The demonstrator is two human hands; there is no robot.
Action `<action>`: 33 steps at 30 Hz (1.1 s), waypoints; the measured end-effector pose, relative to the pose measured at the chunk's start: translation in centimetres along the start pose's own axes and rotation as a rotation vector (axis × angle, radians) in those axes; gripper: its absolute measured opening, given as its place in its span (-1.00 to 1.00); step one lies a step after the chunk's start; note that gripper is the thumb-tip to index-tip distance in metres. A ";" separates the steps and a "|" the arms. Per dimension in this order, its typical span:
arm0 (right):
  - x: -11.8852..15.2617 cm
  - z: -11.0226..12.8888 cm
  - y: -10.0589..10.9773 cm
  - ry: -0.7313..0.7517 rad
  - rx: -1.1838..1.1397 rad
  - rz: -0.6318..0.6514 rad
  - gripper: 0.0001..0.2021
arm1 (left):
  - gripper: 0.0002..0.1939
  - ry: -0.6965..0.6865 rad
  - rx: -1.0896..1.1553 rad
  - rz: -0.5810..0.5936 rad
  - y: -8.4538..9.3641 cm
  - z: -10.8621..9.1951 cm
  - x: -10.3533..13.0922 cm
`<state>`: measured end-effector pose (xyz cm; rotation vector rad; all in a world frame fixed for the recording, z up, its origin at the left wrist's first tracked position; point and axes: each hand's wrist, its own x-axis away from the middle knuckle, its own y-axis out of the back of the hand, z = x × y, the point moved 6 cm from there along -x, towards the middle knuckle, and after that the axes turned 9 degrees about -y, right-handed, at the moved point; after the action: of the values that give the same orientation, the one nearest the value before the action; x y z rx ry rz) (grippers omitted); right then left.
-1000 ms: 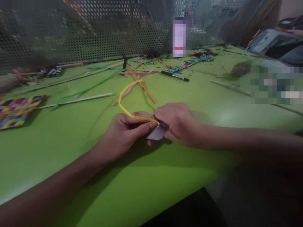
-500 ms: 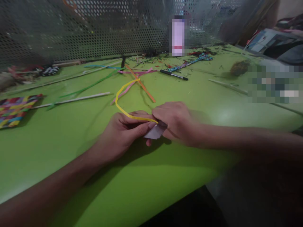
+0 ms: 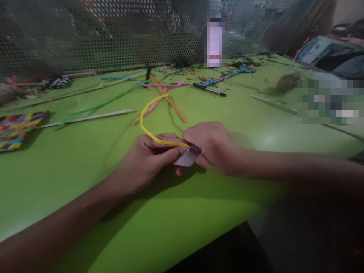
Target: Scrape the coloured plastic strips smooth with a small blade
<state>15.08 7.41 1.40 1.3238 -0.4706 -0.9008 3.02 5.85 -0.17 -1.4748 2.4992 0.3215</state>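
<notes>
My left hand [image 3: 150,159] is closed in a pinch, its thumb pressing on a small pale grey flat piece [image 3: 186,157] with angled edges. A thin yellow strip [image 3: 148,132] runs over the left fingers to the top of that piece and curves away over the table. Against the piece's right end lies my right hand [image 3: 212,146], fingers curled, a dark bit showing at its fingertips. What exactly the right fingers grip is hidden. Beyond the hands lie an orange strip [image 3: 178,110] and pink strips [image 3: 162,86], crossing one another near the yellow strip's far end.
The green table [image 3: 170,212] carries a colourful woven piece [image 3: 19,131], a green strip [image 3: 108,100], pale thin sticks [image 3: 105,115] and a black pen [image 3: 210,90]. A blue patterned strip [image 3: 227,77] and scraps lie by the perforated metal screen [image 3: 127,45].
Both hands hold almost the same position. The view has shifted very slightly, and the yellow strip's bend sits a touch further right.
</notes>
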 end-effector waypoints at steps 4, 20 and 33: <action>-0.1 0.1 0.1 -0.023 0.029 0.054 -0.91 | -0.73 -0.020 -0.017 0.010 0.1 0.1 0.1; 0.0 0.2 0.2 0.018 -0.009 0.020 -0.92 | -0.69 0.041 -0.001 0.014 0.0 0.1 0.0; 0.1 0.2 0.2 0.059 -0.026 -0.015 -0.93 | -0.66 0.021 -0.013 0.033 -0.2 -0.1 -0.2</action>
<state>15.09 7.19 1.55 1.3278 -0.4029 -0.8754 3.24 5.88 -0.03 -1.4500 2.5451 0.3304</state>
